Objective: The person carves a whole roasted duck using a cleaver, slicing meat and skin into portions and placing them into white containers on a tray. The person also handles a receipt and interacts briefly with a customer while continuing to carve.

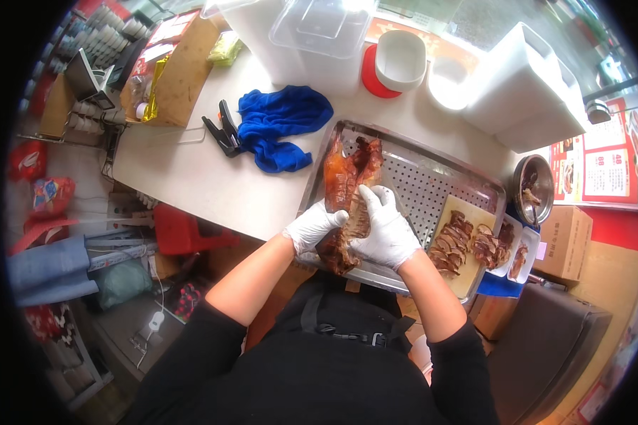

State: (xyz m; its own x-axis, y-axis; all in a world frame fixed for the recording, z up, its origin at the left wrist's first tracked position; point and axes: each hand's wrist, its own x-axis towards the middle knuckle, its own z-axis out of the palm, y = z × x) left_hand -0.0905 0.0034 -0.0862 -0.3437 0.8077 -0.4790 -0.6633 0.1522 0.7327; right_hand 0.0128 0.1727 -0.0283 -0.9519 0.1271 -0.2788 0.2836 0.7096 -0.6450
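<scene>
Both my hands wear thin white gloves and hold a browned roasted carcass, probably poultry (340, 183), split so that ribs show. My left hand (315, 226) grips its left side, thumb on top. The fingers of my right hand (385, 226) curl over the right side of the ribs. Beneath lies a steel tray with a perforated insert (420, 183). On the tray's right part rests a pale cutting board (476, 210) with rows of sliced meat (452, 241). The carcass hides the tray's left part.
A blue cloth (282, 127) and a black stapler (223, 133) lie left of the tray. Behind stand a clear plastic bin (319, 58), white containers (526, 90) and a white bowl (401, 61). To the right are a metal bowl (545, 175) and small white trays with meat (518, 263).
</scene>
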